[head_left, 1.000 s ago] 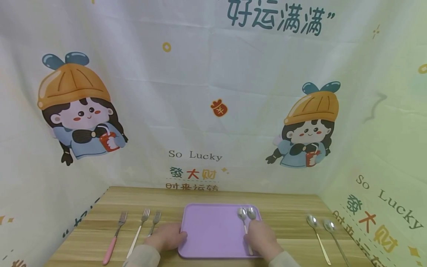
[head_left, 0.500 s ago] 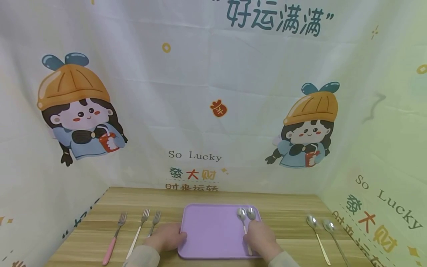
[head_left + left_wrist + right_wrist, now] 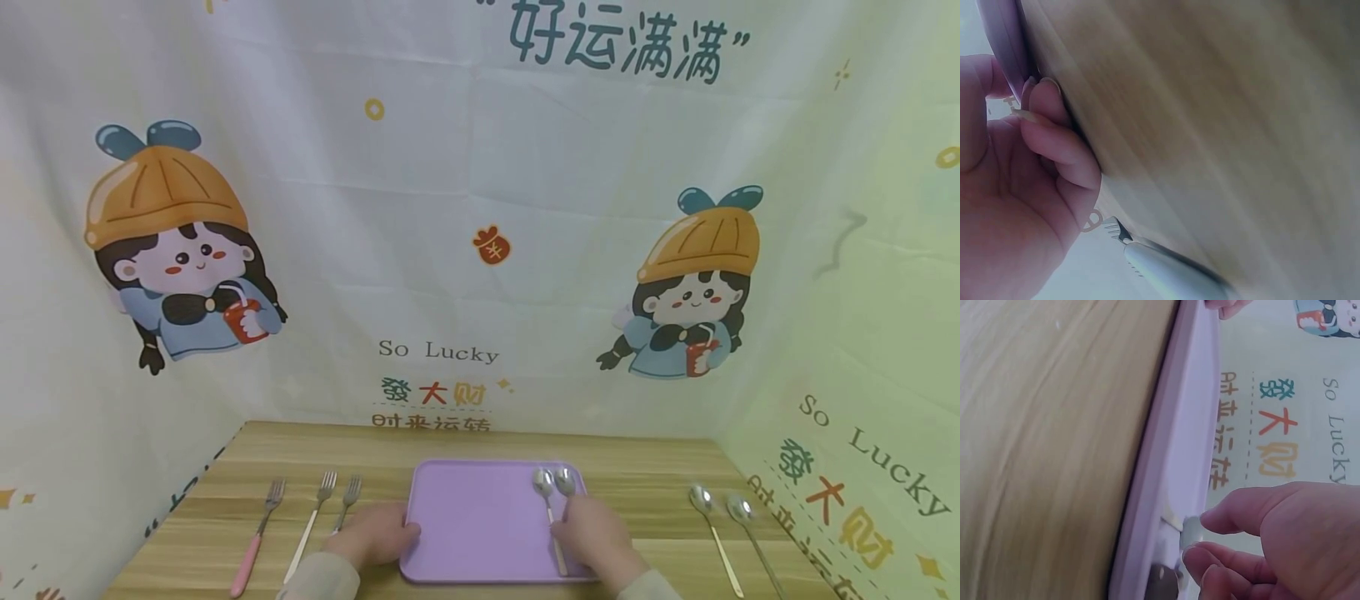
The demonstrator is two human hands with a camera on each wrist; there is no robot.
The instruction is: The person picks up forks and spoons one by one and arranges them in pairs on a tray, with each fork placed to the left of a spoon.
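A purple tray lies on the wooden table, and my left hand grips its left rim, thumb above and fingers curled underneath. Two spoons lie in the tray's right part: the left spoon with a pale handle, the right spoon with its handle largely hidden by my right hand. In the right wrist view, thumb and fingertips of this hand stand slightly apart, loosely bent over the tray. A dark handle end with a small hole shows below them.
Left of the tray lie a pink-handled fork, a pale-handled fork and another fork, partly behind my left hand. To the right are a gold-handled spoon and a silver spoon. A printed cloth hangs behind the table.
My right hand has shifted slightly to the right, while the spoons under it stay where they were. My left hand and the tray have not visibly moved.
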